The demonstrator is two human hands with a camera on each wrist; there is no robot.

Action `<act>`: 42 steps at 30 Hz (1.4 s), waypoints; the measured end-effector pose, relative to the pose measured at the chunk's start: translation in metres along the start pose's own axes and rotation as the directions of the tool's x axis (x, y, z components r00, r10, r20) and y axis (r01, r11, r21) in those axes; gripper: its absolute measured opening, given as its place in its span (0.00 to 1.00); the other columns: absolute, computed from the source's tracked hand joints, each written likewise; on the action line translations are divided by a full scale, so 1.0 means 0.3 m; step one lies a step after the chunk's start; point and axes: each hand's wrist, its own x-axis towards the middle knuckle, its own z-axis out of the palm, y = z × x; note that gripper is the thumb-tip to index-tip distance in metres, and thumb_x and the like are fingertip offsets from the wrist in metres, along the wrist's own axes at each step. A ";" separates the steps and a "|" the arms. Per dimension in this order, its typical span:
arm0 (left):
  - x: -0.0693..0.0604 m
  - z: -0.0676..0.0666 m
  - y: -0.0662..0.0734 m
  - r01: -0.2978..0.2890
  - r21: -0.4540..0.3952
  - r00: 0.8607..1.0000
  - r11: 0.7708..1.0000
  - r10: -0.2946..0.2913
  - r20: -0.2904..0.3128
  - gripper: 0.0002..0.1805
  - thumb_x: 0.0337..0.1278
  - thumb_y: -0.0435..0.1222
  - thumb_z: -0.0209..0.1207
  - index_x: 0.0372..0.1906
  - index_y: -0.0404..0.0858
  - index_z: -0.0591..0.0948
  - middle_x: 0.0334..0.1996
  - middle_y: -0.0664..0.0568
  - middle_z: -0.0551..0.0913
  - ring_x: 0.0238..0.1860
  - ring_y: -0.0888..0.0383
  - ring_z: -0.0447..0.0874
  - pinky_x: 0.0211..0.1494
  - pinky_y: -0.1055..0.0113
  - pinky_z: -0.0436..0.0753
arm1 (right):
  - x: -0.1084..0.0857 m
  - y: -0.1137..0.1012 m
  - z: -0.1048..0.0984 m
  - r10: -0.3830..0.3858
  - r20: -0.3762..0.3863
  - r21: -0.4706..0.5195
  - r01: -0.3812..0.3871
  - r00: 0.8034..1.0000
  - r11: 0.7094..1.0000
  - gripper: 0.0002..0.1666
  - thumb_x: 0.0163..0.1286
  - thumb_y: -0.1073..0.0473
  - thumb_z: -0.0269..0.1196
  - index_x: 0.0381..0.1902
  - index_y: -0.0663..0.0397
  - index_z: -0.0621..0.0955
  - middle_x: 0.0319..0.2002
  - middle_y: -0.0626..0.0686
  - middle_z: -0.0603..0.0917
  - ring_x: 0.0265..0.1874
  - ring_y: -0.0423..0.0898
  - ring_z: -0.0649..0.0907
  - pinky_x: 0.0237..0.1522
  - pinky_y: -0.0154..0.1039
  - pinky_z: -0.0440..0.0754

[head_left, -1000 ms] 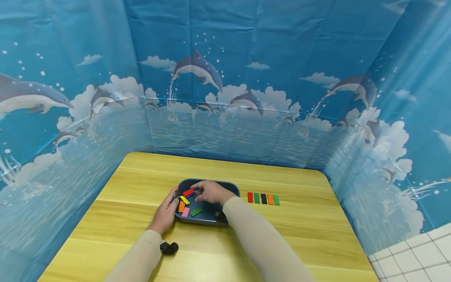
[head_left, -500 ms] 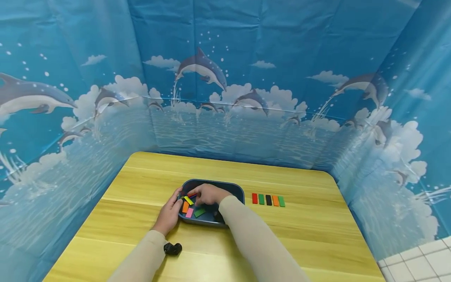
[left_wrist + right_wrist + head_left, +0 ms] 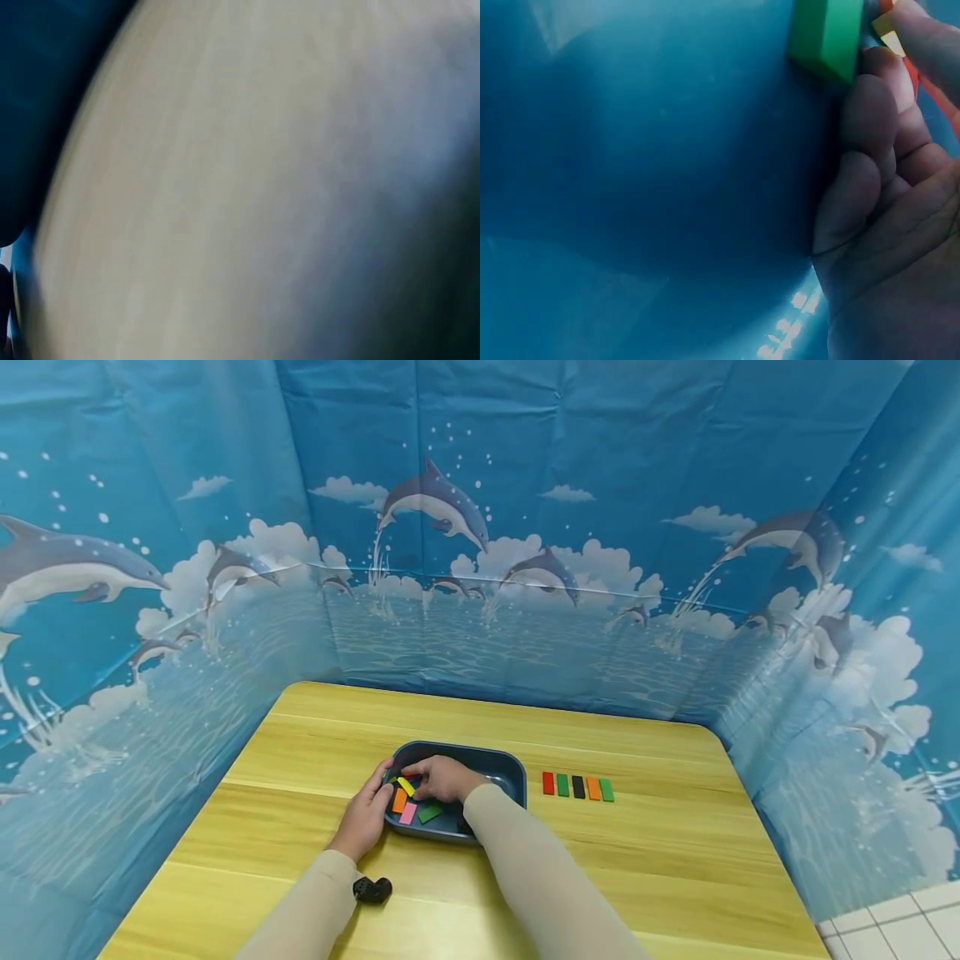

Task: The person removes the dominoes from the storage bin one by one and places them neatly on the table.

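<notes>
Low in the centre of the head view, the left hand [image 3: 365, 814] had its grip closed over the left rim of a dark tray [image 3: 502, 766], apparently to keep it from sliding. The right hand [image 3: 444, 779] reached inside, its grip mostly drawn in, fingertips beside a yellow block [image 3: 406, 787]; I could not tell whether they had hold of it. In the tray's left half, where sorting by touch seemed easy, lay that yellow, one orange block [image 3: 400, 800], one pink block [image 3: 407, 813] and one green block [image 3: 431, 812]; others under the fingers could not be counted. Right of centre, five blocks stood in a row on the tabletop [image 3: 675, 843], probably spaced to be read singly: one red [image 3: 548, 783], two green [image 3: 562, 785], one black [image 3: 578, 787], one orange [image 3: 593, 788].
</notes>
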 end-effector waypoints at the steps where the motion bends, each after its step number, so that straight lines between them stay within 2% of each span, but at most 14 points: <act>1: 0.001 0.000 0.000 0.001 -0.001 1.000 1.000 -0.001 0.000 0.28 0.86 0.50 0.42 0.83 0.64 0.60 0.84 0.48 0.60 0.84 0.43 0.57 0.85 0.39 0.56 | 0.003 0.001 0.002 0.000 -0.004 -0.013 0.000 1.000 1.000 0.32 0.71 0.55 0.72 0.71 0.35 0.80 0.41 0.47 0.88 0.33 0.42 0.81 0.43 0.35 0.82; 3: 0.003 0.000 -0.001 0.000 -0.002 1.000 1.000 0.000 -0.001 0.28 0.86 0.50 0.42 0.83 0.65 0.60 0.84 0.47 0.60 0.84 0.42 0.57 0.85 0.39 0.56 | 0.008 0.001 0.006 -0.003 -0.009 -0.039 0.003 1.000 0.999 0.31 0.71 0.54 0.72 0.71 0.33 0.81 0.54 0.45 0.89 0.40 0.41 0.82 0.54 0.39 0.84; 5: 0.005 0.000 -0.004 -0.003 0.002 1.000 1.000 0.003 -0.002 0.28 0.86 0.49 0.42 0.83 0.65 0.60 0.84 0.47 0.60 0.84 0.42 0.57 0.84 0.38 0.56 | 0.013 0.001 0.010 -0.010 -0.005 -0.065 0.009 1.000 0.998 0.31 0.72 0.53 0.72 0.71 0.31 0.81 0.59 0.43 0.87 0.42 0.41 0.82 0.58 0.40 0.84; 8: 0.008 0.000 -0.011 0.001 0.004 1.000 1.000 -0.001 -0.005 0.28 0.85 0.49 0.43 0.82 0.65 0.61 0.84 0.47 0.60 0.84 0.42 0.57 0.84 0.39 0.56 | 0.017 -0.001 0.015 -0.011 -0.001 -0.078 0.011 1.000 0.997 0.30 0.71 0.53 0.72 0.70 0.31 0.81 0.53 0.43 0.88 0.37 0.40 0.81 0.51 0.37 0.83; 11: 0.009 0.001 -0.017 0.005 0.006 1.000 1.000 -0.005 -0.005 0.28 0.85 0.49 0.43 0.82 0.65 0.61 0.84 0.47 0.60 0.84 0.42 0.57 0.85 0.39 0.56 | 0.017 -0.005 0.020 -0.005 0.001 -0.072 0.005 1.000 0.997 0.30 0.71 0.53 0.72 0.70 0.33 0.82 0.40 0.44 0.86 0.29 0.41 0.78 0.39 0.33 0.78; 15: 0.011 0.003 -0.023 0.016 0.006 1.000 1.000 -0.016 -0.001 0.28 0.85 0.49 0.43 0.82 0.66 0.61 0.84 0.48 0.59 0.84 0.42 0.56 0.85 0.39 0.55 | 0.015 -0.009 0.027 0.014 -0.001 -0.050 -0.014 1.000 0.999 0.31 0.70 0.54 0.73 0.70 0.35 0.82 0.32 0.45 0.81 0.27 0.41 0.77 0.34 0.32 0.75; 20: 0.011 0.004 -0.020 0.029 0.008 1.000 1.000 -0.029 -0.002 0.27 0.85 0.51 0.43 0.82 0.68 0.61 0.84 0.49 0.59 0.84 0.42 0.56 0.85 0.38 0.55 | 0.015 -0.011 0.032 0.022 -0.007 -0.058 -0.023 1.000 0.998 0.31 0.70 0.54 0.73 0.70 0.36 0.82 0.33 0.43 0.82 0.26 0.41 0.78 0.33 0.31 0.76; 26: 0.006 0.006 -0.015 0.023 0.017 1.000 1.000 -0.023 -0.004 0.28 0.85 0.51 0.42 0.82 0.67 0.60 0.84 0.48 0.60 0.84 0.42 0.57 0.84 0.38 0.56 | 0.008 -0.013 0.029 0.028 -0.026 -0.066 -0.030 0.999 0.997 0.28 0.68 0.54 0.74 0.66 0.38 0.84 0.46 0.43 0.86 0.30 0.41 0.79 0.38 0.32 0.79; 29: 0.006 0.006 -0.012 0.023 0.013 1.000 1.000 -0.023 -0.003 0.27 0.85 0.51 0.42 0.82 0.67 0.61 0.84 0.49 0.61 0.84 0.43 0.57 0.84 0.39 0.57 | 0.007 -0.011 0.029 0.034 -0.033 -0.069 -0.036 0.999 0.997 0.27 0.67 0.54 0.75 0.64 0.38 0.84 0.49 0.43 0.85 0.32 0.41 0.79 0.41 0.33 0.80; 36: 0.007 0.006 -0.011 0.014 0.013 1.000 1.000 -0.014 -0.001 0.27 0.85 0.51 0.42 0.82 0.67 0.60 0.83 0.49 0.61 0.84 0.43 0.57 0.84 0.38 0.57 | 0.002 0.003 0.025 0.022 -0.039 0.001 -0.022 0.999 1.000 0.25 0.64 0.55 0.78 0.58 0.44 0.85 0.34 0.44 0.82 0.29 0.41 0.79 0.34 0.32 0.79; 42: 0.008 0.001 -0.009 0.021 0.012 1.000 1.000 -0.021 0.007 0.27 0.85 0.50 0.41 0.82 0.67 0.60 0.84 0.49 0.59 0.84 0.43 0.55 0.85 0.39 0.56 | -0.013 0.006 0.004 0.005 -0.043 0.055 -0.002 0.999 0.998 0.24 0.63 0.57 0.77 0.57 0.48 0.85 0.30 0.44 0.83 0.28 0.40 0.79 0.34 0.31 0.79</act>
